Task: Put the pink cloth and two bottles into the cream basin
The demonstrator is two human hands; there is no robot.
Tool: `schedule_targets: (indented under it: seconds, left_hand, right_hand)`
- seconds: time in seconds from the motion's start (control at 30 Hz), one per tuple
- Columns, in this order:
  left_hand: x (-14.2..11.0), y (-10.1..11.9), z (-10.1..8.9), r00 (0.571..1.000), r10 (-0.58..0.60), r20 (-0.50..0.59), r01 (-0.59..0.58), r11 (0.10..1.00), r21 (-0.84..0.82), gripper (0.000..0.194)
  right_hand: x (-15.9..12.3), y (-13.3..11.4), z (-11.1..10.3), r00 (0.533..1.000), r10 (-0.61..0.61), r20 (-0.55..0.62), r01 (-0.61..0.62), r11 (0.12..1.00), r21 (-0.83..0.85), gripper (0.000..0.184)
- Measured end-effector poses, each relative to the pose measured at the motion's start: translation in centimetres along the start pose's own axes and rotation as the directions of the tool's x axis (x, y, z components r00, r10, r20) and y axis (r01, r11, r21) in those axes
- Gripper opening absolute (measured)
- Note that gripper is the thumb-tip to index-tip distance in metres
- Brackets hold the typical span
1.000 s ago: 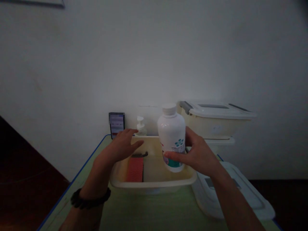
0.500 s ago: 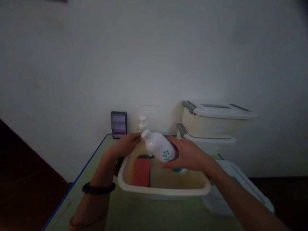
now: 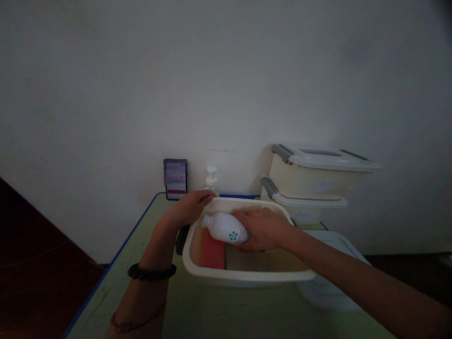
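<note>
My right hand (image 3: 263,228) is closed round the lower end of a white plastic bottle (image 3: 224,227). The bottle lies tipped on its side inside a cream plastic storage box (image 3: 247,275), its cap pointing left. Beneath its cap end is a flat red textured piece (image 3: 213,254), partly covered. At the box's back left corner, my left hand (image 3: 192,207) has its fingers closed on the rim. The dark item seen in the box earlier is hidden behind the bottle.
Behind the box stand a pump bottle (image 3: 212,181) and a propped-up phone (image 3: 175,181). Stacked lidded boxes (image 3: 314,181) are at the back right. A loose pale lid (image 3: 328,287) lies right of the box on the green table (image 3: 226,310), whose edge is blue.
My right hand has tilted the bottle from upright onto its side and lowered it into the box. My left hand went from open above the box to gripping its rim.
</note>
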State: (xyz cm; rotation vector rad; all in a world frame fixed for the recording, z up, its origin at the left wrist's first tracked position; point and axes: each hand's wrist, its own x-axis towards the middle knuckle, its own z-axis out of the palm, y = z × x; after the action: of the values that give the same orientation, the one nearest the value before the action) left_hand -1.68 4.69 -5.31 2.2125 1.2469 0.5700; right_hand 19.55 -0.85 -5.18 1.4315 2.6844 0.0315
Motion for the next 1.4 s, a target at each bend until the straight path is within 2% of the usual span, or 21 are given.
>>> schedule_targets:
  seconds: [0.43, 0.8, 0.97, 1.17, 1.23, 1.3, 1.4]
  left_hand:
    - [0.1, 0.0, 0.3, 1.0, 0.013, 0.001, -0.013, 1.0, 0.005, 0.038]
    - [0.1, 0.2, 0.2, 1.0, 0.008, 0.012, -0.008, 1.0, 0.017, 0.037]
    - [0.1, 0.3, 0.3, 1.0, -0.008, 0.005, 0.008, 1.0, 0.03, 0.038]
    - [0.0, 0.6, 0.2, 1.0, -0.015, 0.015, 0.014, 0.999, 0.04, 0.038]
    - [0.0, 0.7, 0.2, 1.0, -0.02, 0.012, 0.019, 0.999, 0.046, 0.037]
    - [-0.1, 0.7, 0.2, 1.0, -0.029, 0.005, 0.028, 0.998, 0.054, 0.036]
    - [0.0, 0.7, 0.2, 0.999, -0.036, -0.003, 0.036, 0.997, 0.065, 0.037]
  right_hand:
    - [0.1, -0.1, 0.0, 1.0, 0.004, 0.012, -0.004, 0.999, -0.036, 0.067]
    - [-0.2, -0.2, -0.1, 0.999, 0.046, 0.002, -0.046, 0.999, 0.019, 0.066]
    - [-0.3, 0.3, 0.3, 0.996, -0.044, 0.082, 0.033, 0.991, 0.13, 0.054]
    - [-0.2, 1.0, 0.7, 0.972, -0.078, 0.223, 0.008, 0.954, 0.299, 0.069]
    - [-0.2, 0.9, 0.7, 0.958, -0.092, 0.272, -0.004, 0.943, 0.332, 0.069]
    - [-0.3, 0.6, 0.5, 0.951, -0.109, 0.288, 0.004, 0.94, 0.342, 0.063]
    - [-0.6, 0.3, 0.1, 0.959, -0.124, 0.253, 0.038, 0.947, 0.32, 0.052]
